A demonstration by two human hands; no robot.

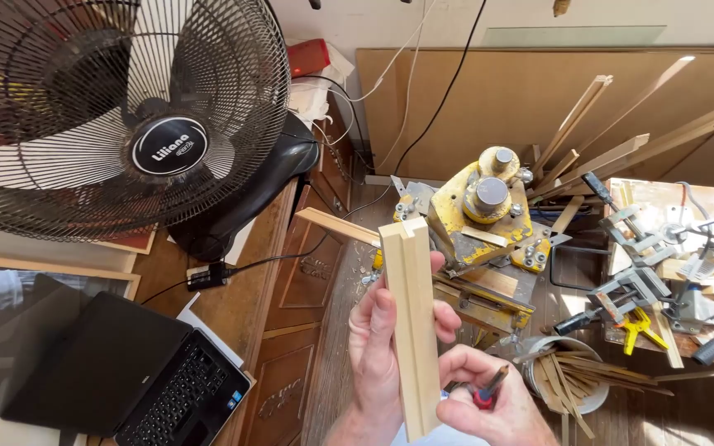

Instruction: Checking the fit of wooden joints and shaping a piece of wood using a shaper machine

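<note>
- We see the left hand closed around a pale wooden strip, holding it nearly upright in the near middle of the scene, fingers wrapped behind it and thumb on its left edge.
- The right hand sits just right of the strip's lower end, closed on a small tool with a red handle (we cannot tell what kind of tool).
- Just beyond the strip stands a yellow metal machine on the bench.
- Right of the hands, a round tub holds thin wood offcuts; farther right lie grey clamps and a yellow spring clip.
- At far left, a black fan stands above a black laptop at near left.
</note>
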